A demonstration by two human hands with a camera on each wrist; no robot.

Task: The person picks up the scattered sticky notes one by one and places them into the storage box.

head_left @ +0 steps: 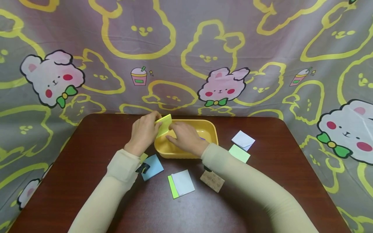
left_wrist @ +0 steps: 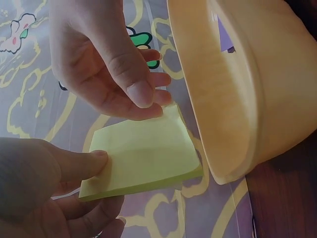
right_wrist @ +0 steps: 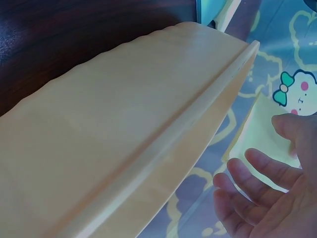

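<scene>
My left hand (head_left: pixel 142 132) pinches a yellow-green sticky note pad (head_left: pixel 164 125) between thumb and fingers, tilted up over the left side of a yellow plastic basin (head_left: pixel 216 134). In the left wrist view, the fingertips of my right hand (left_wrist: pixel 114 64) are at the far corner of the pad (left_wrist: pixel 143 148), where the top sheet bends up slightly. Whether they touch it I cannot tell. The right wrist view has the thumb and the loosely bent fingers of my right hand (right_wrist: pixel 267 188) apart, with nothing gripped between them. Something purple (left_wrist: pixel 227 33) lies inside the basin.
Around the basin on the dark wooden table lie a blue pad (head_left: pixel 154 167), a grey-white pad with a green strip (head_left: pixel 183 183), a brown patterned pad (head_left: pixel 212 181), a pale green pad (head_left: pixel 239 153) and a white folded paper (head_left: pixel 243 139). A printed curtain (head_left: pixel 175 64) hangs behind.
</scene>
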